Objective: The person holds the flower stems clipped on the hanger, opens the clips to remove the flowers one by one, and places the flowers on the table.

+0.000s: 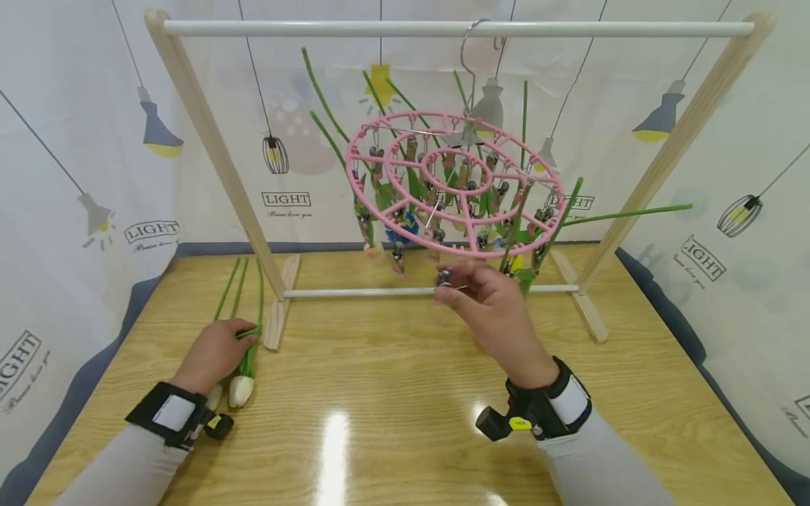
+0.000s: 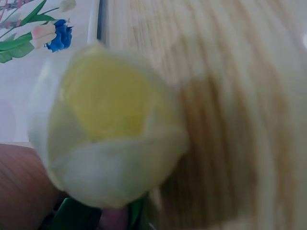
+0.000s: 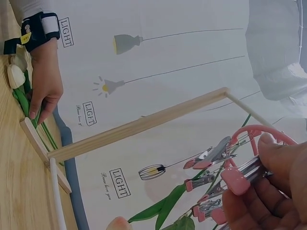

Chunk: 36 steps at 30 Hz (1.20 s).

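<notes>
My left hand [image 1: 215, 355] is low over the table's left side, pinching the green stem of a white artificial tulip [image 1: 241, 391]. The bloom of that white tulip [image 2: 115, 167] fills much of the left wrist view, its yellow inside facing the camera. More tulip stems lie beside and beneath the fingers. My right hand [image 1: 493, 313] is raised at the front rim of a pink round hanger [image 1: 471, 239]. Between thumb and fingers it holds a metal clip with pink tips [image 3: 236, 180].
Several artificial flowers, among them a blue flower [image 1: 403, 226], hang upside down from the hanger's clips, stems sticking up and out. The hanger hooks onto the white top bar [image 1: 316, 29] of a wooden-legged stand. A lower bar [image 1: 367, 292] runs just above the wooden table [image 1: 405, 422].
</notes>
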Tool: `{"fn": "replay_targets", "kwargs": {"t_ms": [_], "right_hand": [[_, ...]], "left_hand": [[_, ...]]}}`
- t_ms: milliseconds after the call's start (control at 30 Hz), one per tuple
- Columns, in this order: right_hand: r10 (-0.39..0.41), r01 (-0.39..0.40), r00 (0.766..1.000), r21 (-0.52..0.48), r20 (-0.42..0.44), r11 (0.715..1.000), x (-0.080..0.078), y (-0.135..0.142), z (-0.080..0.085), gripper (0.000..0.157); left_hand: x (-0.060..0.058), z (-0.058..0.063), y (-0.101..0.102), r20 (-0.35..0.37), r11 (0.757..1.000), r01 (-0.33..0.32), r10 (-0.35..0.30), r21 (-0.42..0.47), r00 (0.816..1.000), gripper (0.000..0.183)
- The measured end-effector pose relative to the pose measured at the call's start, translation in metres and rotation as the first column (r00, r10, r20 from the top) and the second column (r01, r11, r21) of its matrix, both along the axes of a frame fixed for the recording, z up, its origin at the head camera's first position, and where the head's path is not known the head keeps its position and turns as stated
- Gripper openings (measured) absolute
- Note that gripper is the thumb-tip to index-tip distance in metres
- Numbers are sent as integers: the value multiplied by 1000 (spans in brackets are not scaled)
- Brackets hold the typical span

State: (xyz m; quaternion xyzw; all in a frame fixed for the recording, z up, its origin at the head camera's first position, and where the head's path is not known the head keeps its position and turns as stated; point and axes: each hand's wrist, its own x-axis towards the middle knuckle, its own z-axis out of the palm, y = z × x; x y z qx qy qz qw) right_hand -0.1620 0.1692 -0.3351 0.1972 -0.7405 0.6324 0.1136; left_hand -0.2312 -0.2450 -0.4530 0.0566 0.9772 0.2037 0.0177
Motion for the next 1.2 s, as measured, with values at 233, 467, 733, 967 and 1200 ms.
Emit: {"fn": "replay_targets", "kwargs": {"t_ms": [233, 467, 733, 967, 1200], "right_hand": [[18, -18, 999, 6, 34, 1000, 12, -17, 21, 27], [69, -63, 994, -63, 90, 996, 13, -28, 22, 38], [149, -134, 975, -99, 167, 986, 12, -31, -2, 34], [150, -171, 974, 115, 168, 978, 18, -17, -9, 40], [129, -148, 987, 211, 99, 966, 37, 9, 8, 29]], "left_hand": [[2, 1, -1, -23, 1000, 11, -10, 11, 1000, 35], [8, 12, 6, -102, 999, -2, -2, -35, 995, 41], [23, 38, 33, -281, 995, 44, -68, -92, 957, 37], [31, 49, 76, -355, 982, 173, -189, -78, 915, 35], [34, 61, 140, -356, 933, 350, -301, 81, 885, 34]]}}
